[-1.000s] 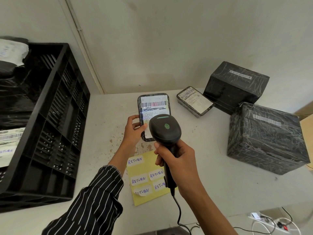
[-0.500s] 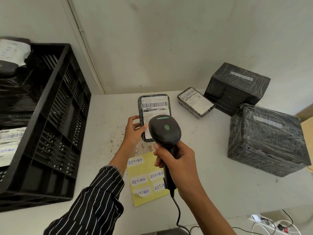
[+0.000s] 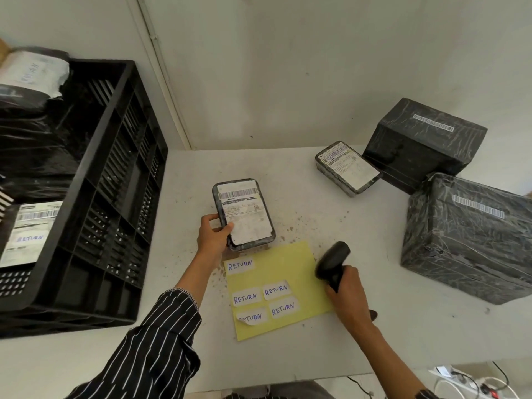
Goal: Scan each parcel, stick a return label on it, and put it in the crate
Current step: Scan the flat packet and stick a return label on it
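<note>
Nearest, a striped sleeve (image 3: 161,341) is seen on the left arm. On the white, speckled table (image 3: 374,335) a yellow sheet (image 3: 290,254) is laid flat, with five white hand-written RETURN labels (image 3: 239,265) stuck on it; the nearest label's corner is curled up (probably easiest to peel first). The sheet is likely kept between the hands so a label can be reached fast. The right hand (image 3: 348,295) is wrapped round the handle of a black plastic scanner (image 3: 332,262), held low at the sheet's right edge with its head pointed away from any barcode, so scanning is judged finished for this item. The left hand (image 3: 214,234) grasps the parcel (image 3: 244,214) at its near-left corner, thumb on top. The parcel is a small rounded slab in shiny black wrap with its paper barcode slip facing up, just beyond the sheet; whether it lies flat cannot be told. It is likely steadied for labelling. Farther right, a second parcel (image 3: 348,167) of the same kind and two boxes (image 3: 423,145) in crinkled black film are waiting. Far left, the slotted black crate (image 3: 95,197) holds labelled items.
</note>
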The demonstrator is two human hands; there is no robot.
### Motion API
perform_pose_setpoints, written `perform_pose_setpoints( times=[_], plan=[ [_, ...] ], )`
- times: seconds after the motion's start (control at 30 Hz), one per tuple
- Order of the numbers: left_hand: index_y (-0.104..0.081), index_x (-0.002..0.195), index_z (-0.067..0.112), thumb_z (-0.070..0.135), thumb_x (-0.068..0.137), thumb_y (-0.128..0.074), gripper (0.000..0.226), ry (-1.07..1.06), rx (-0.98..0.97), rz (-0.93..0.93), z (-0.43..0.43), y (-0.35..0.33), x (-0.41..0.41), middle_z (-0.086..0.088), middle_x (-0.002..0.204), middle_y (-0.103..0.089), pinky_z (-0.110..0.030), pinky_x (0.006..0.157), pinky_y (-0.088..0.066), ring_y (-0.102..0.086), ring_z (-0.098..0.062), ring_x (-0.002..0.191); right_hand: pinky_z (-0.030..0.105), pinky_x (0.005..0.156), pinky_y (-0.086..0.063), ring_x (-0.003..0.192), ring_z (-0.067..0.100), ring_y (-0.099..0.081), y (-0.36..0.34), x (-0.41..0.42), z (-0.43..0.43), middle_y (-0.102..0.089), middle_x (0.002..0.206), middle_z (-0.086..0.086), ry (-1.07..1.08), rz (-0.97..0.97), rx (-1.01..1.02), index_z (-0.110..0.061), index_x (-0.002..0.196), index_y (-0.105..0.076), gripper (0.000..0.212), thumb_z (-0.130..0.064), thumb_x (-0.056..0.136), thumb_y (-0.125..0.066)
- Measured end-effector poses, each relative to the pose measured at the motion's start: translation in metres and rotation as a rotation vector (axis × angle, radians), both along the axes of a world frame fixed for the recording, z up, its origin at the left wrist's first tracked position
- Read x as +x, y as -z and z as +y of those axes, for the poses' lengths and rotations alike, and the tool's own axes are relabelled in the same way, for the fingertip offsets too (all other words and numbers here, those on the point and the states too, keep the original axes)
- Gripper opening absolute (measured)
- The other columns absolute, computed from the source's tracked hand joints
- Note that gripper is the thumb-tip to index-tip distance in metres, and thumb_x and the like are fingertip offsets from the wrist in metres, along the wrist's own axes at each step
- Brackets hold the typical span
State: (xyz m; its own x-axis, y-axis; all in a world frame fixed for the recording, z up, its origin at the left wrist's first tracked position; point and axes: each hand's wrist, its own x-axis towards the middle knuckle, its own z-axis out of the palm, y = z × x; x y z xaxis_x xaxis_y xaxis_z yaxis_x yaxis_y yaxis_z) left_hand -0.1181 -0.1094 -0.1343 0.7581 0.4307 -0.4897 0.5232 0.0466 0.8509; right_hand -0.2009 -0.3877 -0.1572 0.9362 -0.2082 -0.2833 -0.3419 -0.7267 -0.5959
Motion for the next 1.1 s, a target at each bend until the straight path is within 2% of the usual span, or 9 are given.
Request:
perform_pose_setpoints(
  times=[0.17,0.3,0.37,0.43,0.5,0.63,0.8,0.97,1.1],
  plan=[
    [-0.045,0.128,0.015,0.025,0.091,-0.060,0.041,-0.003,0.117,0.062,0.017,0.011,-0.010,-0.015,0.130,-0.054,-0.047,0.095,-0.049,-0.055,-0.031,0.114,0.038,0.070,-0.036,0.082,0.034,-0.049,0.011,0.002,-0.004,-0.051,0.103,0.023,-0.010,-0.018,-0.192,0.003,0.104,-0.049,0.032,-0.011,0.080,-0.066],
    [-0.037,0.138,0.011,0.027,0.093,-0.057,0.052,0.091,0.373,0.102,0.012,0.001,-0.023,-0.016,0.136,-0.046,-0.041,0.100,-0.043,-0.047,-0.032,0.124,0.052,0.098,-0.033,0.119,0.046,-0.039,0.004,-0.010,0.014,-0.038,0.134,0.034,0.070,-0.108,-0.395,0.009,0.139,-0.031,0.091,-0.030,0.071,-0.077],
    [-0.042,0.133,0.009,0.019,0.092,-0.058,0.046,0.152,0.577,-0.046,0.007,-0.006,-0.038,-0.014,0.134,-0.044,-0.036,0.098,-0.040,-0.043,-0.028,0.124,0.047,0.100,-0.032,0.117,0.041,-0.042,-0.001,-0.019,0.028,-0.043,0.131,0.028,-0.043,-0.319,-0.406,0.003,0.133,-0.042,0.076,-0.026,0.072,-0.076],
    [-0.052,0.122,0.009,0.010,0.089,-0.060,0.034,0.284,0.727,-0.270,0.005,-0.006,-0.060,-0.009,0.127,-0.047,-0.031,0.095,-0.040,-0.043,-0.022,0.119,0.038,0.088,-0.039,0.098,0.032,-0.054,-0.003,-0.028,0.046,-0.055,0.113,0.013,-0.339,-0.470,-0.344,-0.008,0.111,-0.059,0.040,-0.025,0.076,-0.070],
    [-0.058,0.112,0.011,0.009,0.084,-0.062,0.028,0.468,0.809,-0.419,0.007,0.003,-0.083,-0.005,0.121,-0.052,-0.031,0.095,-0.041,-0.045,-0.017,0.113,0.026,0.076,-0.040,0.083,0.021,-0.057,-0.001,-0.036,0.067,-0.056,0.096,-0.001,-0.639,-0.424,-0.194,-0.018,0.092,-0.061,0.016,-0.029,0.081,-0.060],
    [-0.057,0.116,0.019,0.028,0.074,-0.057,0.043,0.878,0.815,-0.448,0.014,0.029,-0.123,0.004,0.130,-0.053,-0.026,0.104,-0.028,-0.041,-0.008,0.121,0.021,0.067,-0.032,0.072,0.013,-0.055,0.012,-0.046,0.102,-0.054,0.083,-0.007,-0.889,-0.322,-0.123,-0.022,0.083,-0.057,0.018,-0.038,0.076,-0.057],
    [-0.045,0.137,0.017,0.040,0.075,-0.051,0.067,1.046,0.766,-0.354,0.020,0.054,-0.148,0.011,0.149,-0.026,-0.022,0.115,0.001,-0.018,-0.002,0.137,0.028,0.064,-0.026,0.068,0.014,-0.053,0.028,-0.047,0.120,-0.056,0.078,-0.005,-0.894,-0.345,-0.238,-0.019,0.078,-0.057,0.036,-0.034,0.055,-0.080],
    [-0.048,0.134,0.019,0.051,0.083,-0.049,0.060,1.020,0.795,-0.326,0.016,0.060,-0.151,0.006,0.150,-0.033,-0.022,0.116,0.003,-0.020,-0.004,0.137,0.023,0.060,-0.029,0.072,0.013,-0.036,0.037,-0.047,0.124,-0.051,0.075,-0.001,-0.807,-0.362,-0.171,-0.017,0.072,-0.049,0.025,-0.020,0.059,-0.070],
    [-0.042,0.137,0.022,0.047,0.081,-0.053,0.062,1.027,0.835,-0.292,0.012,0.064,-0.151,0.004,0.149,-0.036,-0.025,0.115,0.003,-0.022,-0.006,0.137,0.028,0.063,-0.034,0.072,0.020,-0.048,0.036,-0.043,0.121,-0.051,0.080,0.003,-0.752,-0.206,-0.017,-0.010,0.075,-0.053,0.010,-0.011,0.075,-0.063]
  ],
)
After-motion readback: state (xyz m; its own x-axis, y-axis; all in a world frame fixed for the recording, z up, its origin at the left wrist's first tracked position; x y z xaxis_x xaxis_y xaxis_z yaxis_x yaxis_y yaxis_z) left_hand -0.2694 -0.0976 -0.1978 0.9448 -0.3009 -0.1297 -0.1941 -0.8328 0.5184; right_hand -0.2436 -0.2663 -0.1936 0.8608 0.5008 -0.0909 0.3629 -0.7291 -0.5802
